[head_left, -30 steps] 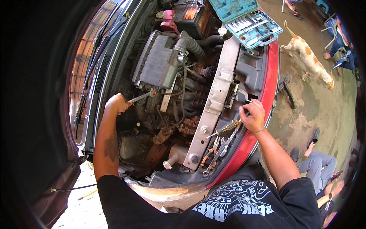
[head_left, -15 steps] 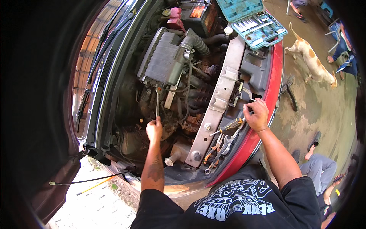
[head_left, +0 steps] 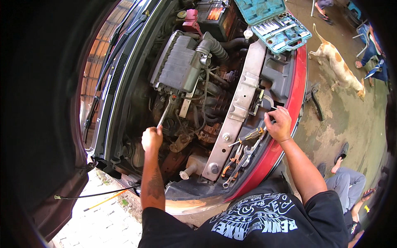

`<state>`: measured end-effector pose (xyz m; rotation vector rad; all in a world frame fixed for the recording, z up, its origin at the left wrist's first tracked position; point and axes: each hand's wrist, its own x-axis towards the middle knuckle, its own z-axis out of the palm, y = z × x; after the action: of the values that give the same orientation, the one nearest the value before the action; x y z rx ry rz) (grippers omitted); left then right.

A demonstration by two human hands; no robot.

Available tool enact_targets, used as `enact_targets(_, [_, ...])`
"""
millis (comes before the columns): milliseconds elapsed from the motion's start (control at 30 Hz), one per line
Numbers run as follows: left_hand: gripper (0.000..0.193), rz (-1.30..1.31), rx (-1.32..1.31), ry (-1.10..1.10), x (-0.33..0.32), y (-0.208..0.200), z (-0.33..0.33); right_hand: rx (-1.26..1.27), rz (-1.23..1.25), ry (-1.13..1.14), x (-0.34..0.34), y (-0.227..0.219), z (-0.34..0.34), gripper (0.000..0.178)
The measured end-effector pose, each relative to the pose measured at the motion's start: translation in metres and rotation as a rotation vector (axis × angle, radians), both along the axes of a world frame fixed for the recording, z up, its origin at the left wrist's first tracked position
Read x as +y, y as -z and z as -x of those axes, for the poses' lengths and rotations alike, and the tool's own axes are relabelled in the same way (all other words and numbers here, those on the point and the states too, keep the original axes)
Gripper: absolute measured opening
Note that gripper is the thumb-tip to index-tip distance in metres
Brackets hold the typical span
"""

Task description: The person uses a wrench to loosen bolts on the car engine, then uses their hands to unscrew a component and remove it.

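Observation:
My left hand [head_left: 152, 139] is closed round the lower end of a metal wrench [head_left: 166, 114]. The wrench's far end meets the engine just below the black air filter box [head_left: 175, 62]. Over by the red front edge of the car, my right hand [head_left: 279, 124] is closed, its fingers curled together near the hood latch [head_left: 258, 102]; what they grip, if anything, is hidden. Beside it lie a screwdriver [head_left: 253, 134] with a yellow and black handle, orange-handled pliers [head_left: 230, 164] and several wrenches [head_left: 236, 170].
A blue socket set case [head_left: 285, 46] lies open on the far front corner, near the battery [head_left: 216, 18]. A metal crossbar [head_left: 237, 109] spans the engine bay. Outside, a white and tan dog [head_left: 339, 64] stands, and people sit at the right.
My left hand has moved left and slightly up, swinging the wrench's near end to the left. The right hand has stayed in place.

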<state>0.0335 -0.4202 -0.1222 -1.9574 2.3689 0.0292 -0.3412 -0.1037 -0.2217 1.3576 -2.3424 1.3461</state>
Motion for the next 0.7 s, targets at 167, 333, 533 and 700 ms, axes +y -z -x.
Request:
enact_targets(167, [0.043, -0.034, -0.278, 0.207, -0.052, -0.059, 0.025, -0.005, 0.009, -0.004, -0.001, 0.000, 0.001, 0.014])
enact_targets(333, [0.050, -0.112, -0.512, 0.210, -0.091, -0.100, 0.069, -0.005, 0.027, -0.004, -0.004, -0.002, -0.001, 0.014])
enact_targets(533, [0.053, -0.404, -0.653, 0.101, -0.130, -0.115, 0.116, -0.014, 0.012, -0.012, -0.002, -0.002, 0.000, 0.013])
enact_targets(700, [0.054, -0.459, -0.572, 0.045, -0.140, -0.104, 0.108, -0.014, 0.029, -0.014, -0.004, -0.001, 0.000, 0.013])
